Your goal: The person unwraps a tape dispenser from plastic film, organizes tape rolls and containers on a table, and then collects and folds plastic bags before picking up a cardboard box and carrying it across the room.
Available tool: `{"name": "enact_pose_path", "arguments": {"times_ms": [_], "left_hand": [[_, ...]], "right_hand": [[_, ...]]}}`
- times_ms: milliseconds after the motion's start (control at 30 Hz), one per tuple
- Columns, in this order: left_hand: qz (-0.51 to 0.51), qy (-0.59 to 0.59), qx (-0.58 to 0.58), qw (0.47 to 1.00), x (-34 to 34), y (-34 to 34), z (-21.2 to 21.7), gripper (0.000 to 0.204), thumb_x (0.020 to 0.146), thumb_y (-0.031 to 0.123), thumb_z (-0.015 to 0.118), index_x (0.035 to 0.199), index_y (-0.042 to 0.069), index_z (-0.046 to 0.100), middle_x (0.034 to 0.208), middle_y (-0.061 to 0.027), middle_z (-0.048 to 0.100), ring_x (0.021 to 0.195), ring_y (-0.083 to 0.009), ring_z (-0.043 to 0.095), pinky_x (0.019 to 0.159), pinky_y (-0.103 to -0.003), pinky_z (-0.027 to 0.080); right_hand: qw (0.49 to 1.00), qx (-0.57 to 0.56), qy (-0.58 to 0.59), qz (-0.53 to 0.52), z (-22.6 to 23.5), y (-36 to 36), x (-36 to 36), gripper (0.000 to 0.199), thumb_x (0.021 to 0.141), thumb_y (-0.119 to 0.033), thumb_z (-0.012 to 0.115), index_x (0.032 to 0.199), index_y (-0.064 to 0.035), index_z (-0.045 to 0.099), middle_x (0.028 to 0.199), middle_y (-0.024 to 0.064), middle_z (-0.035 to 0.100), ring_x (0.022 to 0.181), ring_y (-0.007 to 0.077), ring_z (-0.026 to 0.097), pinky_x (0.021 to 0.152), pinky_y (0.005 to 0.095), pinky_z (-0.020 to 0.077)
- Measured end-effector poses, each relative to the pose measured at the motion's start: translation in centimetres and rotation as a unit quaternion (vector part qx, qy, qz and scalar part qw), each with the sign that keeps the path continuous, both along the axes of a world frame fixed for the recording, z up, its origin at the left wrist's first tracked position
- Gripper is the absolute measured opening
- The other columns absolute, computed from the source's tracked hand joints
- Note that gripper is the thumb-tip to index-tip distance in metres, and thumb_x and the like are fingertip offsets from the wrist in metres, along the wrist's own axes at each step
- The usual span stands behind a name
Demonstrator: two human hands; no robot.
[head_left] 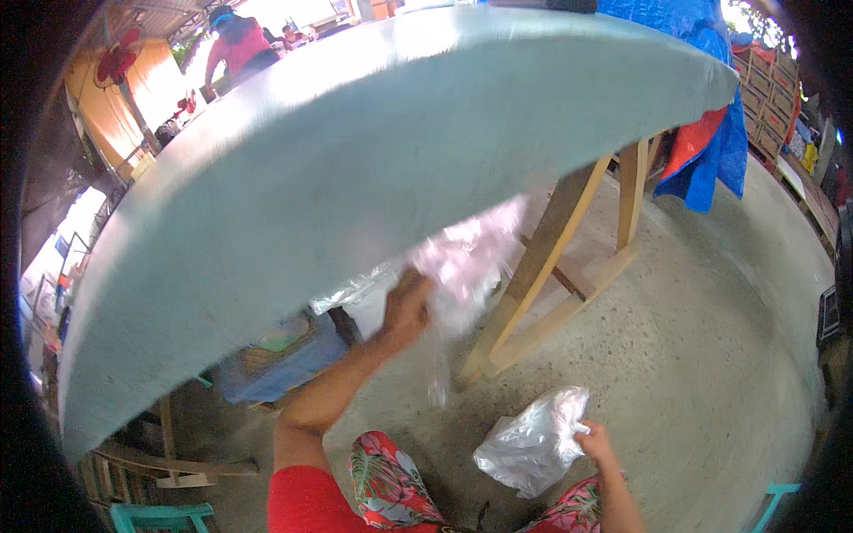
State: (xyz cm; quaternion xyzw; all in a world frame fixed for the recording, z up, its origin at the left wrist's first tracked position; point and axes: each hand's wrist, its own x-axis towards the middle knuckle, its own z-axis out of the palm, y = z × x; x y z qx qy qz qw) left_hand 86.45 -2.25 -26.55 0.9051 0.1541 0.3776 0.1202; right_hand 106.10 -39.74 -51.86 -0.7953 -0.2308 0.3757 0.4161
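Plastic bag: crinkled, translucent, pinched in our right hand
Pinkish film: wrinkled, blurred, at our left hand; its grip we cannot tell

Upper garment: one sleeve, plain bright red, short, left side, ending short of the elbow, unpatterned where visible. Lower garment: printed legwear, partly visible on both legs, red ground, large pale floral shapes, green palm-like fronds. Forearms: both bare. Left grip: bare hand, outline blurred. Right grip: bare hand, ungloved
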Motion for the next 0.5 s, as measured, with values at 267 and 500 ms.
{"name": "enact_pose_path", "arguments": {"times_ms": [267, 500], "left_hand": [[-0.078, 0.073, -0.394, 0.913, -2.4, -12.1, 10.6, 0.018, 0.059, 0.0, 0.053, 0.076, 0.002, 0.05, 0.068, -0.0066, 0.047, 0.066, -0.0146, 0.048, 0.061, -0.027, 0.039], [-0.098, 0.07, -0.576, 0.808, -6.6, -10.8, 29.5, 0.01, 0.064, -0.002, 0.051, 0.071, 0.004, 0.049, 0.068, 0.0047, 0.045, 0.067, -0.0046, 0.042, 0.058, -0.021, 0.036]], "right_hand": [[0.996, -0.062, 0.044, -0.049, 15.1, 2.0, -2.5, 0.034, 0.063, -0.006, 0.056, 0.096, 0.0031, 0.056, 0.071, 0.0098, 0.059, 0.059, 0.0169, 0.055, 0.056, 0.0293, 0.0434], [0.97, 0.054, 0.16, -0.175, 33.9, 1.2, -2.1, 0.025, 0.063, 0.003, 0.049, 0.087, 0.0059, 0.055, 0.071, 0.0048, 0.056, 0.058, 0.0135, 0.051, 0.054, 0.0269, 0.0426]]}}
